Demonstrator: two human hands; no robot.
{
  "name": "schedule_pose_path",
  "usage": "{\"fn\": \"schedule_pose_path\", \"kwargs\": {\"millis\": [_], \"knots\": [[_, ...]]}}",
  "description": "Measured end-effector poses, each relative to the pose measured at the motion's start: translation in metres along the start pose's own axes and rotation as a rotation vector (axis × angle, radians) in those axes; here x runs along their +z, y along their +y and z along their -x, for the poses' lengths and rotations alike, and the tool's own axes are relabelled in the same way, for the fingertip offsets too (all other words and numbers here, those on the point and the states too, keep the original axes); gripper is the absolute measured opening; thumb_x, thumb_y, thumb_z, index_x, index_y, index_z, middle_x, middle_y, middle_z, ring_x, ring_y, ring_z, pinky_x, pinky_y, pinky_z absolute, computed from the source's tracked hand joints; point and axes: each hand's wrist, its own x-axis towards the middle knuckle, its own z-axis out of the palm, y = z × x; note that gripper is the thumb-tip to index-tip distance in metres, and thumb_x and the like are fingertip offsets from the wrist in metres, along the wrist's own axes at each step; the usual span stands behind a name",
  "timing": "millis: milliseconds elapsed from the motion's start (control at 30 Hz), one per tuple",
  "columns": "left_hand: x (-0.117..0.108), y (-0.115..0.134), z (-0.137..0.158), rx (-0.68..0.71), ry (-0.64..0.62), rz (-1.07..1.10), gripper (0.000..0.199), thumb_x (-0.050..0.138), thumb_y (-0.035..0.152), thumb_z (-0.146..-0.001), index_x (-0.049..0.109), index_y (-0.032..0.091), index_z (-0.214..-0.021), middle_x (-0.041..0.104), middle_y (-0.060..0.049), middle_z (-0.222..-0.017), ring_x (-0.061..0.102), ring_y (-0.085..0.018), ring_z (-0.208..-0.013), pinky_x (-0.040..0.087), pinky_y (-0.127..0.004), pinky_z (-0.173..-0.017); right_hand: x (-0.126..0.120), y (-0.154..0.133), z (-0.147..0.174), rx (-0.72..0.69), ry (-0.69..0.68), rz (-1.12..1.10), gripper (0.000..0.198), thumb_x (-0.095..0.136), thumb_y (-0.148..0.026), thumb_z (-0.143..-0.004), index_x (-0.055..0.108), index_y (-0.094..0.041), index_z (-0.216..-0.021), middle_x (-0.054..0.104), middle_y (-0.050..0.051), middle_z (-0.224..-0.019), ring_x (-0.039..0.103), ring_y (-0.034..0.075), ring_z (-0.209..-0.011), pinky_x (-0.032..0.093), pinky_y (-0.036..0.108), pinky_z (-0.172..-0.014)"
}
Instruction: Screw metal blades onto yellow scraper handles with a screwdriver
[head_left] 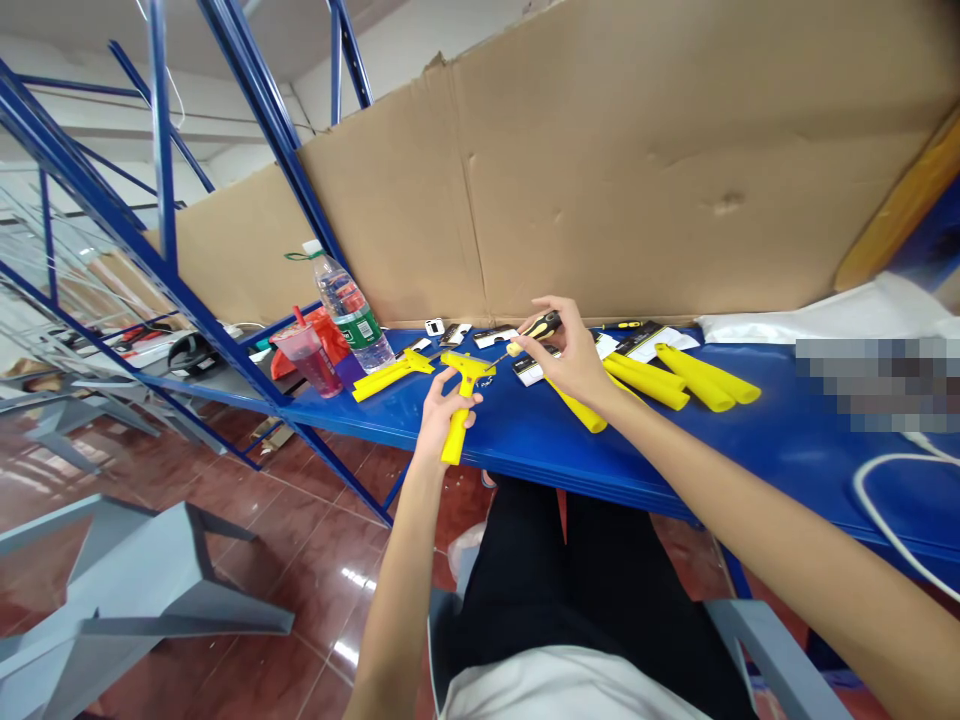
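Observation:
My left hand (437,418) is wrapped round the handle of a yellow T-shaped scraper (455,435), held just above the front part of the blue bench (525,435). In my right hand (571,362) is a screwdriver (541,326) with a black and yellow handle. Its shaft slants down to the left, and the tip is at the scraper's head; whether it sits in a screw is too small to tell. Left of my left hand lies another yellow scraper (386,378). Yellow tubular handles (709,378) lie on the bench to the right, some partly behind my right hand.
A water bottle (358,325) and a pink cup with a straw (311,362) stand at the left. Printed cards (651,343) lie along the cardboard backboard (600,170). A white cable (877,500) loops at the right. Grey chairs (135,570) stand on the floor.

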Motion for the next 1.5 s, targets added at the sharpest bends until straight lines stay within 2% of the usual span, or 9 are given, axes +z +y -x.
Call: {"fn": "schedule_pose_path", "kwargs": {"millis": [100, 267, 467, 700, 900, 967, 1133, 1367, 1500], "knots": [[0.001, 0.001, 0.001, -0.011, 0.001, -0.018, 0.082, 0.088, 0.009, -0.059, 0.059, 0.025, -0.134, 0.074, -0.009, -0.116, 0.076, -0.018, -0.084, 0.035, -0.018, -0.050, -0.001, -0.001, 0.000, 0.007, 0.010, 0.017, 0.050, 0.080, -0.048, -0.096, 0.053, -0.033, -0.135, 0.076, 0.007, -0.115, 0.080, 0.031, -0.102, 0.067, 0.058, -0.100], [0.001, 0.000, 0.000, 0.013, 0.015, -0.030, 0.082, 0.089, 0.010, -0.060, 0.058, 0.024, -0.134, 0.074, -0.009, -0.113, 0.077, -0.020, -0.085, 0.036, -0.019, -0.050, -0.001, 0.001, -0.001, 0.007, -0.056, -0.055, 0.058, 0.075, -0.043, -0.097, 0.047, -0.035, -0.147, 0.063, 0.012, -0.154, 0.078, 0.030, -0.119, 0.065, 0.055, -0.107], [0.001, 0.000, 0.000, 0.015, 0.022, -0.047, 0.082, 0.089, 0.010, -0.060, 0.057, 0.024, -0.134, 0.075, -0.009, -0.115, 0.078, -0.021, -0.085, 0.038, -0.020, -0.050, -0.001, 0.004, -0.001, 0.069, 0.004, 0.007, 0.046, 0.084, -0.051, -0.092, 0.056, -0.031, -0.124, 0.078, 0.005, -0.110, 0.079, 0.029, -0.098, 0.067, 0.057, -0.099], [0.002, 0.001, 0.000, 0.009, 0.031, -0.038, 0.082, 0.089, 0.010, -0.059, 0.057, 0.025, -0.133, 0.075, -0.009, -0.115, 0.078, -0.021, -0.086, 0.037, -0.020, -0.049, 0.000, 0.004, 0.000, 0.038, -0.052, -0.090, 0.055, 0.076, -0.044, -0.096, 0.050, -0.035, -0.144, 0.064, 0.012, -0.150, 0.078, 0.030, -0.116, 0.066, 0.055, -0.103], [0.001, 0.000, 0.000, 0.023, 0.048, -0.036, 0.080, 0.088, 0.011, -0.060, 0.057, 0.025, -0.132, 0.075, -0.009, -0.116, 0.078, -0.022, -0.087, 0.037, -0.020, -0.051, -0.002, 0.003, -0.001, 0.088, -0.003, -0.022, 0.045, 0.085, -0.051, -0.090, 0.059, -0.030, -0.120, 0.079, 0.005, -0.109, 0.080, 0.029, -0.099, 0.067, 0.057, -0.100], [0.000, 0.000, 0.000, 0.020, 0.041, -0.031, 0.080, 0.088, 0.011, -0.059, 0.057, 0.025, -0.131, 0.075, -0.009, -0.115, 0.078, -0.022, -0.086, 0.036, -0.020, -0.050, -0.003, 0.004, -0.001, 0.072, 0.024, 0.007, 0.044, 0.085, -0.050, -0.090, 0.060, -0.030, -0.120, 0.079, 0.005, -0.110, 0.079, 0.028, -0.098, 0.067, 0.054, -0.098], [0.003, 0.001, 0.001, 0.022, 0.045, -0.035, 0.080, 0.088, 0.011, -0.059, 0.056, 0.025, -0.131, 0.075, -0.009, -0.114, 0.078, -0.021, -0.085, 0.037, -0.020, -0.050, -0.002, 0.005, 0.000, 0.042, -0.044, -0.092, 0.050, 0.079, -0.047, -0.096, 0.054, -0.032, -0.137, 0.073, 0.011, -0.139, 0.080, 0.028, -0.110, 0.066, 0.052, -0.103], [0.011, 0.001, 0.008, 0.080, 0.058, -0.059, 0.076, 0.086, 0.013, -0.063, 0.053, 0.026, -0.130, 0.073, -0.005, -0.109, 0.078, -0.020, -0.083, 0.038, -0.020, -0.049, -0.001, 0.002, 0.001, 0.033, 0.061, 0.079, 0.040, 0.083, -0.054, -0.093, 0.062, -0.029, -0.117, 0.079, 0.006, -0.107, 0.078, 0.029, -0.096, 0.067, 0.051, -0.091], [0.013, 0.001, 0.008, 0.102, 0.066, -0.062, 0.076, 0.086, 0.014, -0.062, 0.053, 0.026, -0.129, 0.074, -0.006, -0.112, 0.078, -0.020, -0.082, 0.039, -0.021, -0.048, -0.001, 0.003, 0.001, 0.001, 0.032, 0.028, 0.045, 0.077, -0.048, -0.097, 0.056, -0.031, -0.133, 0.075, 0.010, -0.126, 0.078, 0.030, -0.110, 0.066, 0.052, -0.097]]}}
